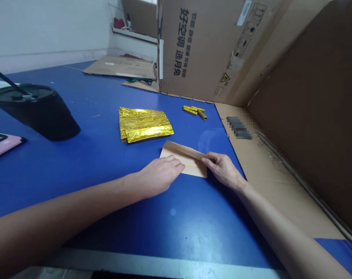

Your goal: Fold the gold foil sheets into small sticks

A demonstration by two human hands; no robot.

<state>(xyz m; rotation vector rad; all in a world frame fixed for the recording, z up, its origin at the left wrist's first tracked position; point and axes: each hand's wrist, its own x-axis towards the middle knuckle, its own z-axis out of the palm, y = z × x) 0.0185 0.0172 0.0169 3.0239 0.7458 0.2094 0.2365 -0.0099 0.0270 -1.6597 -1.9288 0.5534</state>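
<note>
A tan sheet of paper lies on the blue table in front of me, its far edge turned up into a flap. My left hand is closed over the sheet's left part, fingers bent together and pressing on it; the fingertips are partly hidden. At the right end of the flap, my right hand pinches the paper between thumb and fingers. Just beyond my left hand lie several shiny gold foil sheets, loosely stacked. Several small folded gold strips rest farther back to the right.
A black tumbler with a straw stands at the left, near a pink phone. Large cardboard panels rise at the back and right. Flat cardboard lies at the back. A blurred dark item sits on the right-hand cardboard.
</note>
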